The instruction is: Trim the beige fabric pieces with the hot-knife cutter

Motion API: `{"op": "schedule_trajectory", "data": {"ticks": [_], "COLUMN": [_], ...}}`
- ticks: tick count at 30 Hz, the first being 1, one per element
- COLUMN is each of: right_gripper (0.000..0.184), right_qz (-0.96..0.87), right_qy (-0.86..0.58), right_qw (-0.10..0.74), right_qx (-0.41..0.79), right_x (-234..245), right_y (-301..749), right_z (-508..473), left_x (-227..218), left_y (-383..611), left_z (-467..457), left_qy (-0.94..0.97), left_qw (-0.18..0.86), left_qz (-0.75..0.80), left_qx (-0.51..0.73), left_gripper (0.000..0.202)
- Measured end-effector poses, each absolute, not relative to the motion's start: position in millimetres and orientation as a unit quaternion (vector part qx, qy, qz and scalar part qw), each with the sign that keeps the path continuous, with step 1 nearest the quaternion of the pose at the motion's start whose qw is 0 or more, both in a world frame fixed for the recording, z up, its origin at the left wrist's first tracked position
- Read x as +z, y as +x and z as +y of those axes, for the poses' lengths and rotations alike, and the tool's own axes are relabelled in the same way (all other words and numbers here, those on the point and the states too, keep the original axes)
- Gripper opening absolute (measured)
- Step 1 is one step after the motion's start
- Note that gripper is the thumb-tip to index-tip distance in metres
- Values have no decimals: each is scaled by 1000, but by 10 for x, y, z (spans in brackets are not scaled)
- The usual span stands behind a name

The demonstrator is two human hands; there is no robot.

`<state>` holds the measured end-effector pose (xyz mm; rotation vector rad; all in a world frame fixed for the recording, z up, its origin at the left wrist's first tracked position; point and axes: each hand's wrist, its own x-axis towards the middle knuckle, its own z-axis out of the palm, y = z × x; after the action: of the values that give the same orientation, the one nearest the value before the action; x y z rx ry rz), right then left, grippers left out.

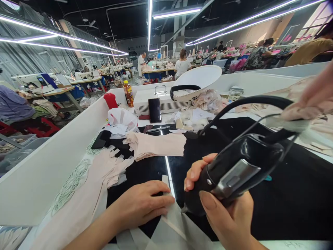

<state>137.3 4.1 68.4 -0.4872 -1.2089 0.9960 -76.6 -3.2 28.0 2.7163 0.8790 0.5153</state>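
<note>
My right hand (223, 208) is wrapped around a black corded hand tool (234, 173) with a silver plate on its side. Its narrow tip points down and left, at the edge of a pale, thin fabric piece (179, 222). On that fabric my left hand (145, 205) lies palm down, fingers stretched out just left of the tip. A stack of pale pink fabric pieces (158, 144) sits beyond my hands. More long pink fabric (75, 208) lies to the left. Whether the tip touches the fabric I cannot tell.
The tool's thick black cable (244, 100) arches up to the right. Behind the black tabletop (291, 194) stand a phone (155, 110), a white vented box (143, 104) and a bottle (128, 93). Pale green cords (71, 184) lie by the white left wall (54, 166).
</note>
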Motion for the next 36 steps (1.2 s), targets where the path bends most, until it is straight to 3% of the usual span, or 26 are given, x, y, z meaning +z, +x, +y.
{"op": "schedule_trajectory", "data": {"ticks": [16,24,36], "right_gripper": [28,35,28], "right_qz": [-541,-482,-499], "right_qy": [-208,-230,-244], "right_qw": [653,696,688], "right_qx": [487,480,468], "right_x": [553,618,574], "right_y": [1435,1331,1251], "right_z": [24,75,128], "left_x": [265,213,232], "left_y": [-825,-835,-824], "left_z": [-93,-75,-75], "left_qy": [945,944,941], "left_qw": [75,101,123], "left_qz": [291,291,295], "left_qx": [132,122,110], "left_gripper": [32,33,33]}}
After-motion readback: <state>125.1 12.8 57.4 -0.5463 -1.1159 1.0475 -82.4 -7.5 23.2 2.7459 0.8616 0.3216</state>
